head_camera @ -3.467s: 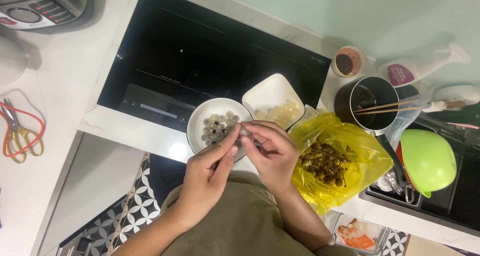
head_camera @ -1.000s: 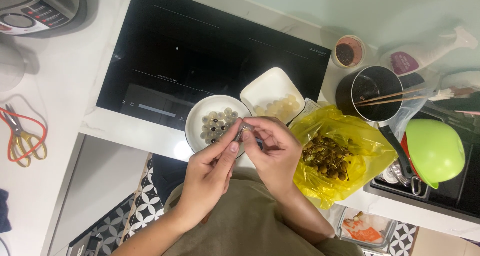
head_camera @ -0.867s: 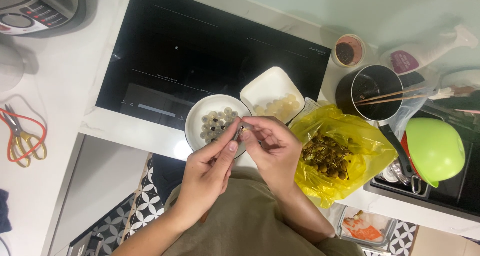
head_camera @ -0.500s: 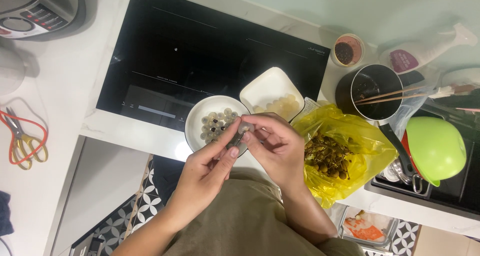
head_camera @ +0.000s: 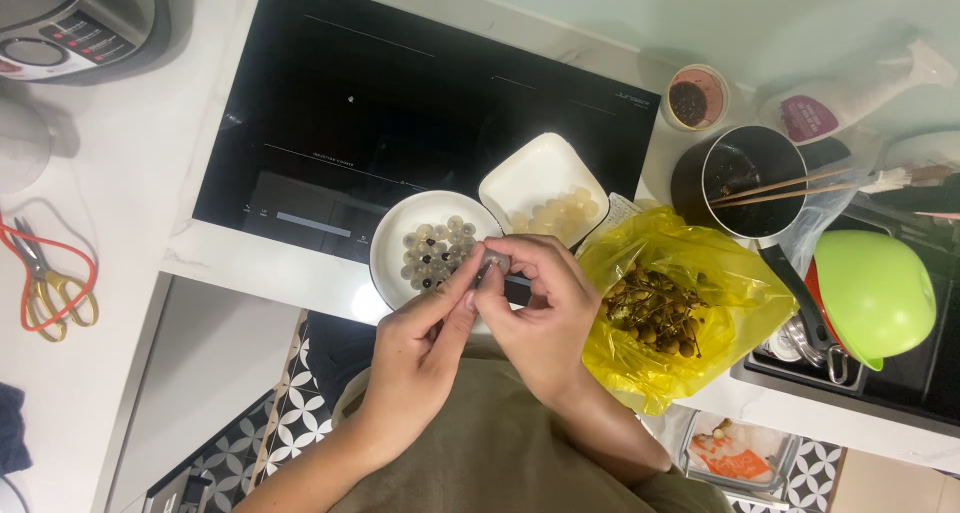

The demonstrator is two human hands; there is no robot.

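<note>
Yellow plastic bag (head_camera: 735,283) sits open on the counter, right of the hands, w/ brown longan stems and shells (head_camera: 655,313) inside. Round white bowl (head_camera: 392,235) holds peeled translucent fruits w/ dark seeds; square white dish (head_camera: 535,173) behind it holds pale seedless flesh. Left hand (head_camera: 425,348) and right hand (head_camera: 545,308) meet over the bowl's edge, fingertips pinched together on one small longan fruit (head_camera: 490,265). Black pot (head_camera: 745,178) w/ chopsticks (head_camera: 775,188) stands farther right, green bowl (head_camera: 875,291) beside it.

garment: olive-brown top | arms: bare, no sleeves visible | left hand (head_camera: 425,348), right hand (head_camera: 540,308): no rings
</note>
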